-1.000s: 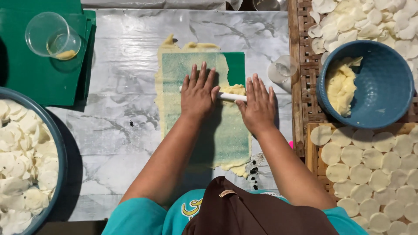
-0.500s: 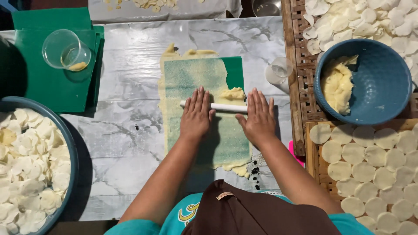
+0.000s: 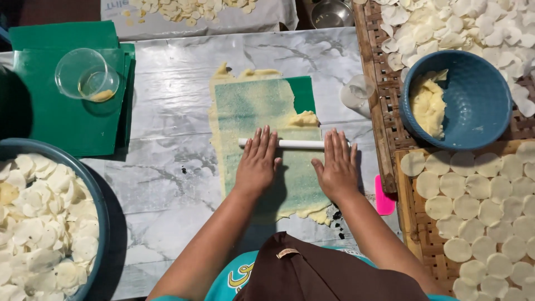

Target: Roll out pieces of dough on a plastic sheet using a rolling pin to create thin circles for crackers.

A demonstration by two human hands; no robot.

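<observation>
A thin white rolling rod (image 3: 301, 144) lies crosswise on a green plastic sheet (image 3: 253, 106) that is smeared with thin yellowish dough. My left hand (image 3: 257, 163) lies flat on the rod's left part, fingers stretched forward. My right hand (image 3: 335, 165) lies flat on its right part in the same way. Both palms press down on the rod without gripping it. A small lump of dough (image 3: 304, 119) sits on the sheet just beyond the rod.
The sheet rests on a marble-patterned table (image 3: 167, 117). At right are a blue bowl (image 3: 487, 111) of dough, a clear cup (image 3: 356, 92), a pink scraper (image 3: 383, 202) and woven trays (image 3: 415, 223) of round discs. At left are a bowl (image 3: 103, 223) of discs, stacked green sheets (image 3: 56, 125) and a plastic cup (image 3: 83, 75).
Both hands have rolled the rod toward me along the sheet, away from the dough lump. The view has shifted slightly.
</observation>
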